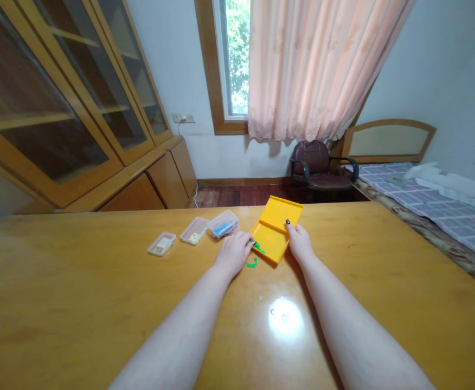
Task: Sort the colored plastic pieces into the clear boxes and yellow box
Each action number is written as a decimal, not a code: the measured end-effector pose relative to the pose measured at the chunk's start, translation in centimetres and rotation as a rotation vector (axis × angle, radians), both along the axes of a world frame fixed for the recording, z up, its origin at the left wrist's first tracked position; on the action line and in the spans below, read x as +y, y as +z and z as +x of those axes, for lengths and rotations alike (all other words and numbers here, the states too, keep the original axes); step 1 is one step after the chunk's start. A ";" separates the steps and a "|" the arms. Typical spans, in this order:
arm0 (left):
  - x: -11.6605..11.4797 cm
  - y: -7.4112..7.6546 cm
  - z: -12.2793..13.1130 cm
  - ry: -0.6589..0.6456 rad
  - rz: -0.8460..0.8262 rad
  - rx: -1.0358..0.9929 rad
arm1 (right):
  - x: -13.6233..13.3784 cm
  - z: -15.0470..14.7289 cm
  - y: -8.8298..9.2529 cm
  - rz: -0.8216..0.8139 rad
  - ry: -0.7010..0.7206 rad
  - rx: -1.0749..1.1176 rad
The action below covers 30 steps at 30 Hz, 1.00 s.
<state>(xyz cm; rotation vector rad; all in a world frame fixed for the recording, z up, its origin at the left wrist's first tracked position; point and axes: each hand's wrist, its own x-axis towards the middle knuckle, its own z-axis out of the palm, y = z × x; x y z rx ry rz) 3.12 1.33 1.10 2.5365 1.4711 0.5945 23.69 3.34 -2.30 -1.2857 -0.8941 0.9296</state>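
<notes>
bare forearms (345, 309), hands (300, 242) with dark nails (288, 221)

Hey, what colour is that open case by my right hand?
The open case is plain yellow-orange; it shows best in the head view.

A glass-fronted wooden cabinet (77, 100) fills the left of my feed, daylight enters a window (237, 59) partly covered by a pink curtain (314, 70), and beyond the wooden table (78, 298), marked by bright glare (292, 327), I make out a dark chair (312, 157), a reddish floor (237, 196), pale walls (172, 59) and a bed (436, 211) on the right
</notes>
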 end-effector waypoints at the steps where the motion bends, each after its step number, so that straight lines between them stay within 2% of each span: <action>1: 0.0 0.0 -0.1 -0.015 -0.018 0.008 | 0.0 0.1 0.0 -0.002 -0.008 0.000; 7: 0.0 0.0 -0.6 -0.223 -0.111 0.002 | -0.1 0.1 0.5 0.000 -0.008 0.065; 13: 0.1 0.1 -1.4 -0.305 -0.161 0.011 | -0.4 0.0 1.1 -0.010 -0.017 0.043; 20: 0.3 -0.1 -1.5 -0.337 -0.156 0.006 | -0.3 0.0 1.0 -0.006 -0.016 0.048; 30: 0.0 0.4 -1.2 -0.354 -0.210 0.025 | -0.1 0.3 0.5 0.003 -0.027 0.021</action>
